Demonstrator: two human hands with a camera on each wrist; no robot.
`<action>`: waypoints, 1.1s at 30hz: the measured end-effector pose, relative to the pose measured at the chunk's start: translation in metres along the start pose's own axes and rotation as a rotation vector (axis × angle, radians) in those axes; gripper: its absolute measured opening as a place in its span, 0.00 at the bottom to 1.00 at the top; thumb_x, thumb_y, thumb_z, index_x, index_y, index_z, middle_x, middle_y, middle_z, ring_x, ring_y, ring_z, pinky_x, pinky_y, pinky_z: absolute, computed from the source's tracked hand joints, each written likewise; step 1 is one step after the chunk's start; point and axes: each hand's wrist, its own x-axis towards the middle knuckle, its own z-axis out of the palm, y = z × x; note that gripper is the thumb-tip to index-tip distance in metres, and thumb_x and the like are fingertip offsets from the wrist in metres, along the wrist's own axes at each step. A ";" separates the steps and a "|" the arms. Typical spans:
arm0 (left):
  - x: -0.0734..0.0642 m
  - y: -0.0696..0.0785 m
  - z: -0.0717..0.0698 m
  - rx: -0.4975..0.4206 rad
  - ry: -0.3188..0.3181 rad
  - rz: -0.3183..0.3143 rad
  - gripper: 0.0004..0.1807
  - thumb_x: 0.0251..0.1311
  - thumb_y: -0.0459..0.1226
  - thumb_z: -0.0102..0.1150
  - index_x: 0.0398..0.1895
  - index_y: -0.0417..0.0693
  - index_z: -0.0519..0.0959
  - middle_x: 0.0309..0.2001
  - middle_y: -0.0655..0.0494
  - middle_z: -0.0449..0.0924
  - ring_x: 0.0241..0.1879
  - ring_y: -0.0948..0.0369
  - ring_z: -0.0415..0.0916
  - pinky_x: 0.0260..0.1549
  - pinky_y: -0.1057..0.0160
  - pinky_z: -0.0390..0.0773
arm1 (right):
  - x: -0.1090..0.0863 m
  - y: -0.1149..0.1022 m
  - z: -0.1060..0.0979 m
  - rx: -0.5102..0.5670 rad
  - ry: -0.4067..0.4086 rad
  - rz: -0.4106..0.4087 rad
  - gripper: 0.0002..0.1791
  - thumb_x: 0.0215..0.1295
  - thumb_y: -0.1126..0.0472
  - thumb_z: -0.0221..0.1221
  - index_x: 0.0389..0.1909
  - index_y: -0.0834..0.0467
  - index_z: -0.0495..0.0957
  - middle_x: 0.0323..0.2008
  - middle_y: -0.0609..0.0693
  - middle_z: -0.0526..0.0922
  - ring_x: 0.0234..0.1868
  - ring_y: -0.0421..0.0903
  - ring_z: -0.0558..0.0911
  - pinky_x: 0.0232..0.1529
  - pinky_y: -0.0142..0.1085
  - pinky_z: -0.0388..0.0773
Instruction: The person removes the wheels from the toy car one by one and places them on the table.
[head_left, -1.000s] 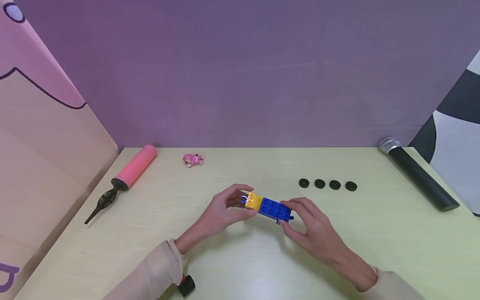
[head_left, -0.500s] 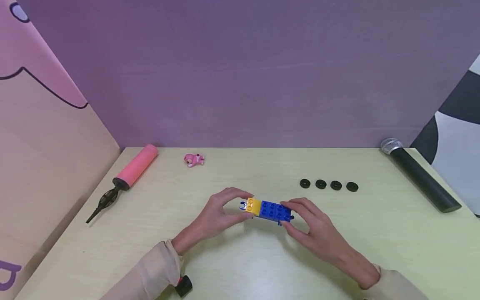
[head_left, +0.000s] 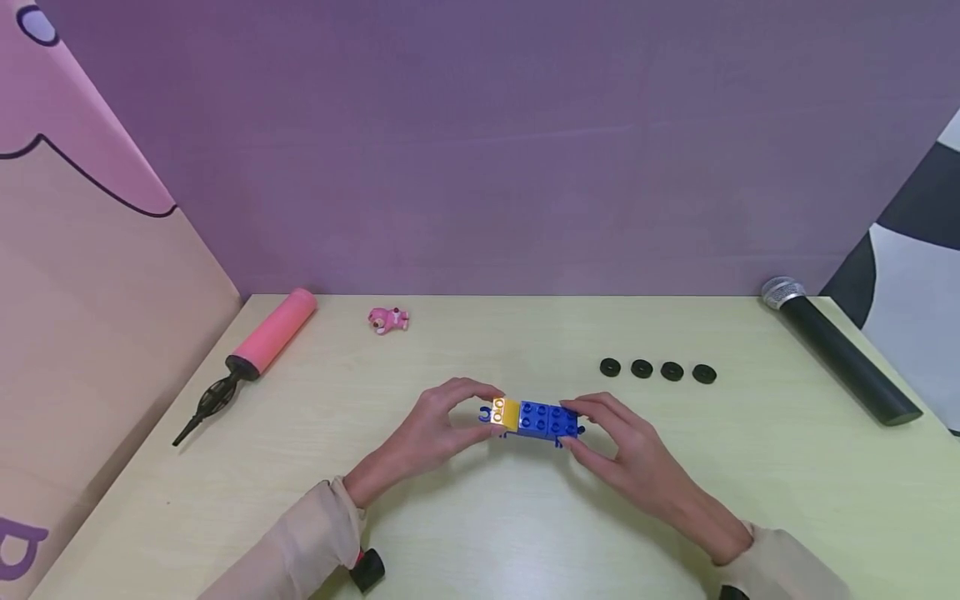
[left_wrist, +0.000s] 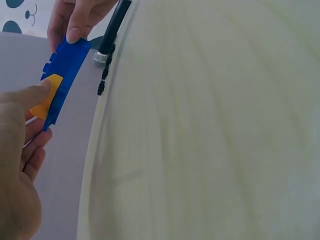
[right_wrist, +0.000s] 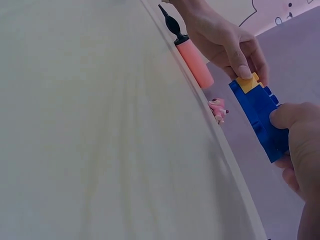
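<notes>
Both hands hold a toy-brick vehicle body above the table. It has a blue studded brick and a yellow brick joined on a long blue base, with small hooks at the ends. My left hand pinches the yellow end between thumb and fingers. At the blue end, my right hand grips with its thumb in front and fingers behind. In the right wrist view the yellow brick sits under the left thumb. Several small black wheels lie in a row beyond the right hand.
A pink balloon pump lies at the table's left, with a small pink bear figure near the back edge. On the right rests a black microphone. A black-ended object shows partly beside the left sleeve. A purple panel rises behind the table.
The brick vehicle has turned from slanting down to the right to nearly level, its yellow end coming towards me with the left hand. Both hands keep their hold.
</notes>
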 end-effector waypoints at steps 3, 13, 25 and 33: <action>0.001 -0.002 0.000 0.008 0.000 -0.009 0.22 0.60 0.34 0.75 0.58 0.44 0.83 0.57 0.55 0.84 0.60 0.58 0.78 0.61 0.49 0.76 | 0.002 0.004 0.002 -0.005 -0.003 0.001 0.25 0.56 0.72 0.72 0.57 0.66 0.80 0.51 0.50 0.83 0.45 0.45 0.83 0.49 0.28 0.80; 0.009 -0.010 0.003 0.044 -0.012 -0.059 0.22 0.62 0.32 0.73 0.60 0.39 0.81 0.57 0.50 0.84 0.59 0.53 0.79 0.62 0.49 0.76 | 0.005 0.020 0.011 -0.027 -0.018 0.048 0.25 0.54 0.73 0.73 0.55 0.67 0.80 0.50 0.52 0.84 0.47 0.48 0.84 0.52 0.31 0.80; 0.016 -0.024 0.006 0.041 -0.008 -0.101 0.22 0.63 0.31 0.71 0.61 0.38 0.80 0.56 0.47 0.83 0.57 0.52 0.79 0.61 0.50 0.77 | 0.011 0.032 0.021 -0.046 -0.057 0.117 0.22 0.59 0.72 0.71 0.55 0.68 0.80 0.49 0.54 0.85 0.49 0.52 0.85 0.48 0.49 0.85; 0.018 -0.027 0.008 0.048 -0.014 -0.134 0.22 0.64 0.31 0.71 0.60 0.38 0.81 0.56 0.47 0.84 0.57 0.51 0.79 0.61 0.50 0.77 | 0.010 0.038 0.025 -0.051 -0.072 0.149 0.22 0.61 0.71 0.71 0.55 0.69 0.80 0.49 0.56 0.84 0.48 0.52 0.85 0.48 0.49 0.85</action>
